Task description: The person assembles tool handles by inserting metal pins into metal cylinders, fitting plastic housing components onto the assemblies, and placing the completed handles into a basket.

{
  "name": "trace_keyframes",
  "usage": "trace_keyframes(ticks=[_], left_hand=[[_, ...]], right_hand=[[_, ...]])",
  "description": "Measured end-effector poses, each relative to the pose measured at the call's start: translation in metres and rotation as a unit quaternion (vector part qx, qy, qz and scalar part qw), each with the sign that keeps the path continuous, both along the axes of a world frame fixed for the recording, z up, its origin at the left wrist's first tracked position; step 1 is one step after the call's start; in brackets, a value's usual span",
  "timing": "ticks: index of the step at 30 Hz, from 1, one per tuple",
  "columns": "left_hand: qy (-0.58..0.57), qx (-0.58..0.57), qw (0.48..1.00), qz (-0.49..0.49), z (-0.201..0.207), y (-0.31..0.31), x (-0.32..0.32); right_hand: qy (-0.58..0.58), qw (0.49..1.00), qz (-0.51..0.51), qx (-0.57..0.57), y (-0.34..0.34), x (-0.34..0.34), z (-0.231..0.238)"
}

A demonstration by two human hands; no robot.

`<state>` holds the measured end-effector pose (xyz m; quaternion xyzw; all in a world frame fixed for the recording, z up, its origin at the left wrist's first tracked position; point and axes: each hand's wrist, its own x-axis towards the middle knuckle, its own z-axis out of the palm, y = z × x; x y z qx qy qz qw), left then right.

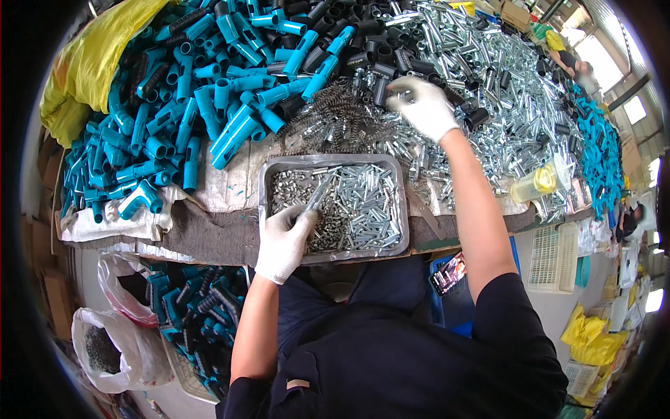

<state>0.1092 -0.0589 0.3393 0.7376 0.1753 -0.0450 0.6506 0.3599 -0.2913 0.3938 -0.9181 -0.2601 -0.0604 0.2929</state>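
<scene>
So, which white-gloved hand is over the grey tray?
The left hand, holding a slim metal piece; the right hand is beyond, near black tubes.

Bright white windows (606, 64) at the far right, pale grey floor (548, 311) beneath a cloth-covered worktable (209, 234)

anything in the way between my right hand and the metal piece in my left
Nothing visible blocks the way. The metal piece juts from the left hand toward the tray's far rim. That rim and small loose parts lie between it and the right hand in the picture, but look low; heights are hard to judge.
</scene>
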Motion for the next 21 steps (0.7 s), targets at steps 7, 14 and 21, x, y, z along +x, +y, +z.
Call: trace_keyframes(ticks=[7, 14, 21], left_hand=[[-0.007, -0.006, 1.000, 0.002, 0.002, -0.005, 0.003], [-0.007, -0.003, 1.000, 0.010, 0.003, -0.005, 0.001], [-0.030, 0.046, 0.998, 0.001, -0.006, -0.001, 0.001]], right_hand=[[-0.144, 0.983, -0.007, -0.113, 0.048, 0.016, -0.039], [-0.119, 0.970, -0.057, -0.204, 0.059, 0.019, -0.020], [-0.123, 0.987, -0.041, -0.100, 0.046, 0.014, -0.011]])
